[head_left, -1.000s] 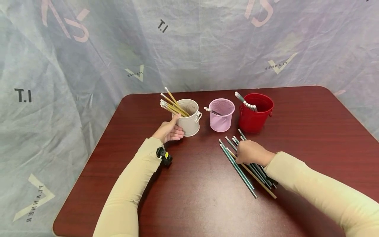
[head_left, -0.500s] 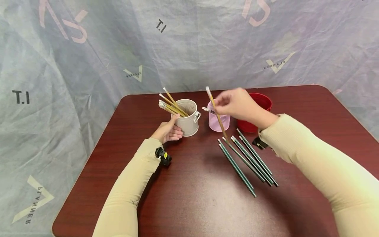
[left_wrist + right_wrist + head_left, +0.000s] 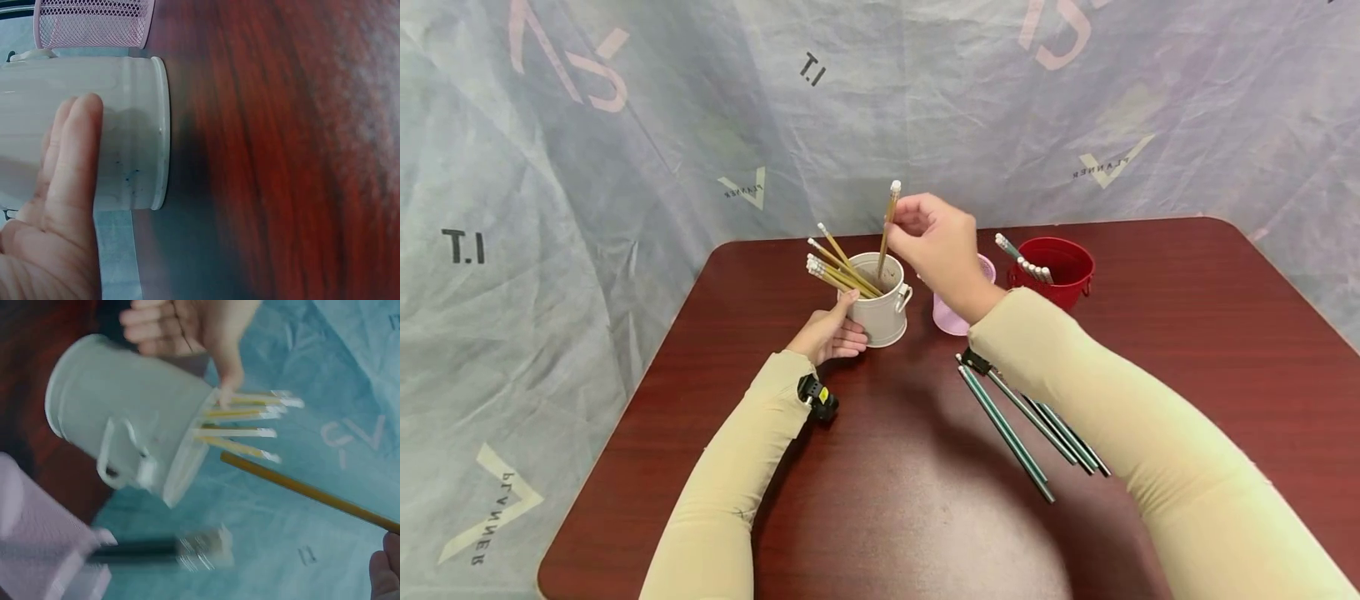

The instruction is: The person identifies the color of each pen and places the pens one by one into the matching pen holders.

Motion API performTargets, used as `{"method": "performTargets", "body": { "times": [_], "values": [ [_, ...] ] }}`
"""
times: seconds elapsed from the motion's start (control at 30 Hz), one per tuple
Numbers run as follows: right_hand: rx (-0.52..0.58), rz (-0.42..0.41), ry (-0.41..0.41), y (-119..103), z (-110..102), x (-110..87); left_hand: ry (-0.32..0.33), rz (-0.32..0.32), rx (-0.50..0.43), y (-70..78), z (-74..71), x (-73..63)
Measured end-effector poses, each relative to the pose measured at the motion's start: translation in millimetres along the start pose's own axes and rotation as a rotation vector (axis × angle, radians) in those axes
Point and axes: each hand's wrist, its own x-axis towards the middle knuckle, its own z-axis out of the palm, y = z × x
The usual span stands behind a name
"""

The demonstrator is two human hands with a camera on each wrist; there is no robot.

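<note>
My right hand [image 3: 942, 248] pinches a yellow pencil [image 3: 889, 218] near its eraser end. It hangs nearly upright, its lower end overlapping the mouth of a white metal bucket [image 3: 883, 321] in the head view. In the right wrist view, the pencil's plain end [image 3: 300, 486] points toward the bucket's opening. My left hand [image 3: 829, 333] lies along the bucket's left side, fingers straight against the wall [image 3: 134, 137] and thumb at the rim. Several yellow pencils [image 3: 842, 268] lean leftward out of the bucket, erasers up.
A pink mesh cup [image 3: 951, 321] stands right of the bucket, partly behind my right hand; a dark pencil [image 3: 137, 551] sticks out of it. Farther right, a red bucket [image 3: 1063, 260] holds several green pencils [image 3: 1033, 268]. Loose green pencils [image 3: 1009, 437] lie on the table, partly under my right sleeve.
My right hand has lifted the yellow pencil from the loose pile and carried it left, past the pink cup, to over the white bucket. My left hand has stayed at the bucket.
</note>
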Motion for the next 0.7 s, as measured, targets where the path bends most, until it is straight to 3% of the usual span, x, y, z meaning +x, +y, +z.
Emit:
{"method": "performTargets", "body": {
  "times": [0.4, 0.7],
  "values": [
    [-0.209, 0.147, -0.188, 38.7, 28.5, -27.9, -0.014, 0.013, -0.02, -0.6, 2.5, -2.4],
    [-0.378, 0.123, -0.272, 56.2, 38.8, -36.8, -0.006, 0.023, -0.018, -0.6, 1.6, -3.1]
  ]
}}
